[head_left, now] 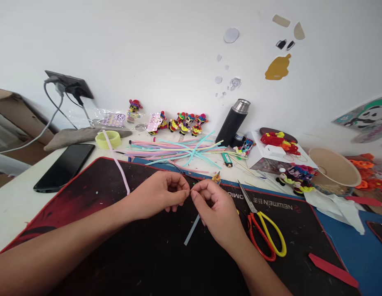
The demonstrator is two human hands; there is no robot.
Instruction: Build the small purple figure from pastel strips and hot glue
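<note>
My left hand [161, 192] and my right hand [220, 216] meet above the black mat [153, 263], thumb and forefinger pinched on each. Their fingertips almost touch, and whatever is between them is too small to make out. Under my right hand a pale grey stick [191, 231] pokes out. Just behind that hand shows a dark pointed tip with an orange-yellow part [216, 177], mostly hidden. To its right lie scissors [261, 222] with one red and one yellow handle, blades apart. A pale pink pipe cleaner [116, 162] reaches down to my left wrist.
Pastel pipe cleaners [178, 151] lie heaped behind the mat, near small colourful figures [189, 123]. A black flask [232, 123] leans at the wall. A phone [65, 167] and a yellow-green ring roll [108, 140] lie left; a beige bowl [334, 168] and a red strip [332, 269] right.
</note>
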